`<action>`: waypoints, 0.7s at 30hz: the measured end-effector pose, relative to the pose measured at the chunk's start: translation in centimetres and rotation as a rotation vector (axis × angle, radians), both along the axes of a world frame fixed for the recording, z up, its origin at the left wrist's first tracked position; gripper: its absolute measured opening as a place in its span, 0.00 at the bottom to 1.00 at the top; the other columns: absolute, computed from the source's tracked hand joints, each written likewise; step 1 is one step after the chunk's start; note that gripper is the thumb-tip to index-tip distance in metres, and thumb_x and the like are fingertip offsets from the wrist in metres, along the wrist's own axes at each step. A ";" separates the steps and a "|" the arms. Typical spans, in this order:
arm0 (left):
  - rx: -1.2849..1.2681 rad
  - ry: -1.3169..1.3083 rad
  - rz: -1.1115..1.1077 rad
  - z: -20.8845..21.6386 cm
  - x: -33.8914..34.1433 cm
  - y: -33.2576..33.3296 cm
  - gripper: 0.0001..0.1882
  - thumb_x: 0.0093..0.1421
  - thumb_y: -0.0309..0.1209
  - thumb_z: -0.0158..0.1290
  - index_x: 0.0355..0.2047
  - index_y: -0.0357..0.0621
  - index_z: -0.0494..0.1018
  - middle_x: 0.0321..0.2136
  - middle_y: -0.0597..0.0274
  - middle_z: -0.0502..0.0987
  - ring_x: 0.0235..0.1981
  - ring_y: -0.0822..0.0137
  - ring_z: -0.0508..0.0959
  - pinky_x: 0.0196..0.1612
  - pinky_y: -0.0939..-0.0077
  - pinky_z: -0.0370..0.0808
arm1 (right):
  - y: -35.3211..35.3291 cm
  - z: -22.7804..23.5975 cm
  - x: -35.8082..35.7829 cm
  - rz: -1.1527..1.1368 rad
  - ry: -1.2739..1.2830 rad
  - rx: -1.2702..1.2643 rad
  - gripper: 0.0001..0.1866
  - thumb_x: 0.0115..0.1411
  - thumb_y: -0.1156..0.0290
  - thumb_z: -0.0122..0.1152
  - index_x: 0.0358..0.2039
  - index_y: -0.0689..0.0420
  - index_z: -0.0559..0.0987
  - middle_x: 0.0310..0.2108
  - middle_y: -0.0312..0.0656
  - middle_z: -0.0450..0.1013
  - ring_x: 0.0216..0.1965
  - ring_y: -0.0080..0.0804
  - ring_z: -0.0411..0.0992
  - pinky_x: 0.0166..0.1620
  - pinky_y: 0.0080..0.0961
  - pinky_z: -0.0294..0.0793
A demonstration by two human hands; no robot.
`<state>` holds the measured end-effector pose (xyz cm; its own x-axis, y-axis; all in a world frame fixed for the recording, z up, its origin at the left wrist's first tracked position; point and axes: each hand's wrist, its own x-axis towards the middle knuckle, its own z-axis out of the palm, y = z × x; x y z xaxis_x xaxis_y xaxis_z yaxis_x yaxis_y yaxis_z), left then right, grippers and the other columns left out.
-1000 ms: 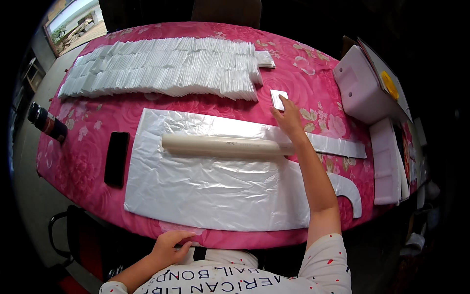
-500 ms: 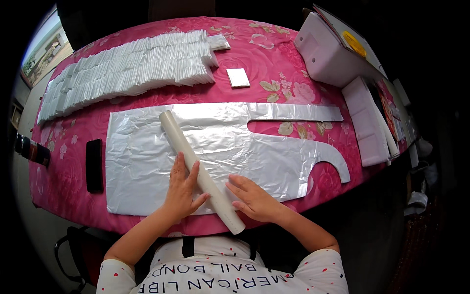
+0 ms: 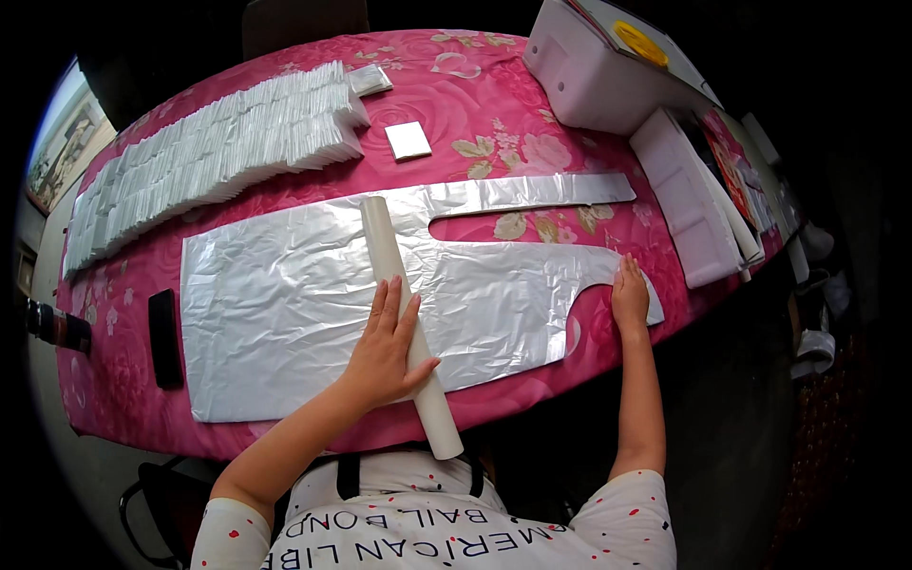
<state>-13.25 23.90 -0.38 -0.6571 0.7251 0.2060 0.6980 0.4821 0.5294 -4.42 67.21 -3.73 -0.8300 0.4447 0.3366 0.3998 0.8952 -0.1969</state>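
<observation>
A shiny white plastic sheet (image 3: 275, 313) with strap-like arms cut into its right end, like a disposable apron, lies spread flat on the table. Across it, slightly slanted, rests a pale plastic pipe (image 3: 384, 237), its near end reaching past the table's front edge. My left hand (image 3: 385, 356) lies on the pipe with fingers stretched out and thumb apart, not wrapped round it. At the far right, my right hand (image 3: 629, 296) presses with flat, extended fingers on the sheet's curved strap, which it partly covers.
A long row of folded white plastic packets (image 3: 218, 157) fills the back left of the pink flowered tablecloth (image 3: 465, 104). One square packet (image 3: 408, 141) lies apart. A black phone (image 3: 164, 339) and dark bottle (image 3: 59, 327) are at left, white foam boxes (image 3: 598, 81) at right.
My right hand has moved from beside the pipe to the sheet's right strap. The pipe has shifted right along the sheet, and stands less slanted, with my left hand still on it.
</observation>
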 end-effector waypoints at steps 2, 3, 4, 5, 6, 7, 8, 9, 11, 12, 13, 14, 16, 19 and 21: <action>0.010 -0.010 -0.020 0.0 0.2 0.5 0.42 0.50 0.45 0.54 0.59 0.35 0.52 0.63 0.38 0.39 0.64 0.39 0.38 0.62 0.54 0.47 | 0.3 -0.1 0.2 -0.027 0.063 0.046 0.18 0.58 0.69 0.49 0.46 0.64 0.72 0.49 0.50 0.69 0.52 0.43 0.66 0.54 0.30 0.63; 0.016 -0.015 -0.031 0.0 0.3 0.7 0.41 0.50 0.45 0.54 0.59 0.35 0.54 0.63 0.38 0.40 0.64 0.39 0.39 0.62 0.53 0.48 | 0.3 -0.2 0.4 -0.017 0.100 0.067 0.15 0.57 0.70 0.51 0.43 0.63 0.75 0.45 0.48 0.71 0.48 0.42 0.69 0.51 0.31 0.67; 0.015 -0.007 -0.035 0.1 0.4 0.8 0.40 0.50 0.44 0.53 0.58 0.35 0.55 0.63 0.38 0.40 0.64 0.39 0.40 0.62 0.54 0.48 | 0.0 0.1 0.5 -0.008 0.135 0.087 0.12 0.56 0.71 0.52 0.39 0.61 0.77 0.41 0.47 0.74 0.44 0.41 0.71 0.47 0.31 0.70; 0.015 0.002 -0.039 0.1 0.4 0.9 0.39 0.50 0.44 0.53 0.58 0.34 0.56 0.63 0.38 0.41 0.64 0.39 0.40 0.62 0.54 0.48 | -0.3 0.3 0.4 -0.022 0.143 0.105 0.10 0.55 0.71 0.54 0.36 0.61 0.76 0.38 0.46 0.74 0.41 0.41 0.72 0.44 0.32 0.70; 0.015 0.011 -0.042 0.2 0.4 0.9 0.38 0.50 0.44 0.53 0.57 0.34 0.57 0.63 0.37 0.41 0.64 0.39 0.40 0.62 0.54 0.48 | -0.6 0.6 0.1 -0.035 0.151 0.123 0.08 0.53 0.71 0.56 0.33 0.60 0.76 0.34 0.45 0.74 0.38 0.41 0.73 0.41 0.33 0.70; 0.013 0.019 -0.043 0.2 0.4 1.0 0.39 0.50 0.44 0.53 0.57 0.34 0.57 0.62 0.37 0.41 0.64 0.39 0.41 0.62 0.55 0.49 | -0.8 1.1 -0.1 -0.049 0.159 0.144 0.05 0.52 0.72 0.58 0.29 0.59 0.76 0.30 0.44 0.75 0.34 0.41 0.73 0.37 0.35 0.71; 0.010 0.027 -0.043 0.2 0.3 1.0 0.39 0.49 0.44 0.54 0.57 0.34 0.57 0.62 0.37 0.42 0.64 0.39 0.41 0.62 0.55 0.49 | -1.0 1.4 0.0 -0.054 0.179 0.131 0.05 0.52 0.72 0.58 0.28 0.59 0.75 0.29 0.45 0.74 0.32 0.41 0.73 0.36 0.36 0.70; 0.009 0.034 -0.043 0.3 0.3 1.0 0.39 0.49 0.44 0.54 0.57 0.34 0.57 0.62 0.37 0.42 0.64 0.39 0.41 0.62 0.55 0.49 | -1.2 1.8 0.1 -0.058 0.199 0.119 0.05 0.51 0.72 0.59 0.26 0.59 0.74 0.27 0.45 0.73 0.30 0.42 0.72 0.34 0.37 0.69; -0.005 0.013 -0.043 0.4 0.3 1.0 0.39 0.49 0.44 0.53 0.57 0.34 0.57 0.62 0.37 0.42 0.64 0.40 0.41 0.62 0.56 0.49 | -2.4 3.0 -0.1 -0.057 0.214 0.059 0.06 0.50 0.72 0.60 0.25 0.59 0.73 0.25 0.44 0.72 0.27 0.40 0.71 0.30 0.35 0.68; -0.012 0.002 -0.039 0.4 0.3 1.0 0.38 0.50 0.44 0.53 0.57 0.35 0.57 0.62 0.38 0.42 0.64 0.40 0.41 0.62 0.56 0.49 | -3.5 3.9 -0.1 -0.052 0.207 0.010 0.06 0.50 0.73 0.61 0.25 0.59 0.73 0.24 0.43 0.72 0.25 0.37 0.71 0.29 0.33 0.69; 0.009 0.003 -0.037 0.5 0.4 1.2 0.38 0.50 0.44 0.53 0.57 0.35 0.57 0.62 0.38 0.43 0.64 0.40 0.41 0.62 0.56 0.49 | -4.8 4.7 0.0 -0.049 0.198 -0.037 0.06 0.49 0.73 0.61 0.25 0.59 0.73 0.23 0.41 0.72 0.23 0.34 0.71 0.27 0.31 0.69; 0.024 0.003 -0.030 0.5 0.4 1.2 0.37 0.51 0.43 0.53 0.58 0.36 0.56 0.62 0.38 0.43 0.64 0.40 0.42 0.62 0.56 0.50 | -6.3 5.3 -0.3 -0.011 0.215 -0.236 0.06 0.50 0.74 0.61 0.25 0.59 0.72 0.23 0.39 0.72 0.22 0.30 0.70 0.26 0.28 0.68; 0.110 -0.022 -0.048 0.6 0.7 1.2 0.36 0.53 0.42 0.52 0.58 0.37 0.55 0.62 0.39 0.44 0.64 0.42 0.44 0.62 0.57 0.50 | -9.9 6.3 -1.0 0.059 0.240 -0.635 0.07 0.51 0.75 0.62 0.26 0.60 0.71 0.22 0.35 0.71 0.20 0.22 0.68 0.24 0.22 0.67; 0.385 -0.205 -0.077 2.3 1.6 1.4 0.33 0.57 0.38 0.51 0.59 0.38 0.53 0.59 0.44 0.53 0.60 0.49 0.56 0.59 0.60 0.57 | -18.2 8.1 -1.8 0.258 0.168 -1.183 0.07 0.53 0.77 0.61 0.30 0.61 0.71 0.24 0.31 0.70 0.25 0.15 0.67 0.27 0.15 0.69; 0.508 -0.944 0.076 3.4 1.8 1.5 0.33 0.57 0.37 0.52 0.59 0.39 0.53 0.56 0.47 0.60 0.56 0.55 0.63 0.56 0.63 0.62 | -23.9 8.5 -1.7 0.488 0.053 -1.257 0.09 0.53 0.78 0.60 0.35 0.62 0.71 0.27 0.34 0.72 0.29 0.18 0.71 0.33 0.17 0.72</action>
<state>-11.46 25.42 3.03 -0.7481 0.6481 -0.1426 -0.1203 0.0788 0.9896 -6.08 43.28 4.80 -0.9895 0.1384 -0.0412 0.0616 0.1461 -0.9874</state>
